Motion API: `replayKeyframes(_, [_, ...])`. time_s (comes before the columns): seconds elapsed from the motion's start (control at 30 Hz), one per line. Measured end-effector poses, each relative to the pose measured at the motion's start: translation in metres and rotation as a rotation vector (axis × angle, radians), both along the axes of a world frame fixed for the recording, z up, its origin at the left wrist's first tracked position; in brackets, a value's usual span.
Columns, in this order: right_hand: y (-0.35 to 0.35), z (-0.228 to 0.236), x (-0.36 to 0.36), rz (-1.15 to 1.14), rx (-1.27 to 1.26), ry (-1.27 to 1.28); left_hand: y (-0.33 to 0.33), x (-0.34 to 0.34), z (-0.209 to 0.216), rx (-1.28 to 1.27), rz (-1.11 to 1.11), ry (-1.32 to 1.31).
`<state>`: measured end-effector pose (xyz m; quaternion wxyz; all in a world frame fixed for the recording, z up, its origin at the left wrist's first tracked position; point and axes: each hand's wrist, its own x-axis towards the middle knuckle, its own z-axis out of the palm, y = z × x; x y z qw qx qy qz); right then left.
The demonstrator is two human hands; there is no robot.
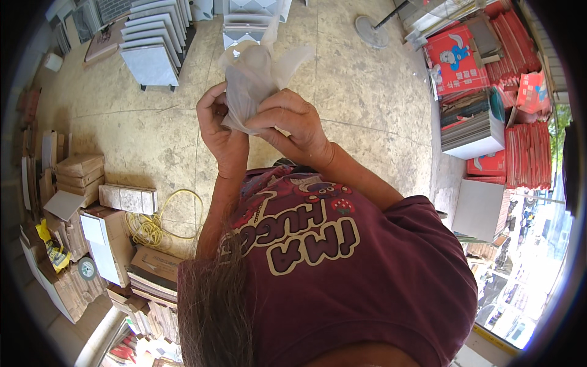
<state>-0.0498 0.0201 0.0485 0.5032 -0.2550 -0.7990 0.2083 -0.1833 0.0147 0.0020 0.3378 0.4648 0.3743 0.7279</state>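
Note:
A thin, translucent whitish plastic bag (251,76) is held up in front of my chest, its loose ends rising away from me. My right hand (292,125) pinches its gathered lower part between thumb and fingers. On the other side my left hand (221,125) has its fingers curled at the bag's edge, with the thumb against the plastic. Whether anything is inside the bag cannot be made out.
Tile samples stand in a rack (153,49) at the far left. Red cartons (455,61) are stacked along the right wall. Brown boxes (79,168) and a coiled yellow hose or cable (147,226) lie at the left. A round stand base (372,32) rests on the floor at the far right.

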Motion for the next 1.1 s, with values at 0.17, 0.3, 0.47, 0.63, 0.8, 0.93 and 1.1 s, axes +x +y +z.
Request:
replayKeyframes(0.17, [-0.002, -0.004, -0.001, 0.015, -0.011, 0.007, -0.001, 0.003, 0.001, 0.035, 0.034, 0.002])
replayKeyframes(0.3, [-0.001, -0.003, -0.003, 0.005, 0.003, 0.005, 0.000, 0.001, -0.002, 0.032, 0.049, 0.013])
replayKeyframes(0.47, [-0.004, -0.003, -0.004, -0.200, 0.094, -0.021, 0.000, -0.002, 0.007, -0.068, 0.062, -0.038])
replayKeyframes(0.63, [-0.001, -0.005, -0.002, -0.307, 0.028, -0.012, 0.001, -0.003, 0.003, -0.076, -0.038, -0.202])
replayKeyframes(0.8, [0.003, -0.006, 0.000, -0.232, 0.006, 0.066, 0.001, -0.001, 0.004, -0.157, -0.184, -0.143])
replayKeyframes(0.93, [0.004, -0.005, 0.004, -0.165, 0.005, 0.042, 0.004, -0.009, 0.002, -0.179, -0.125, -0.001])
replayKeyframes(1.1, [0.001, -0.002, 0.005, -0.103, -0.017, 0.032, 0.008, -0.015, 0.008, -0.112, 0.027, 0.290])
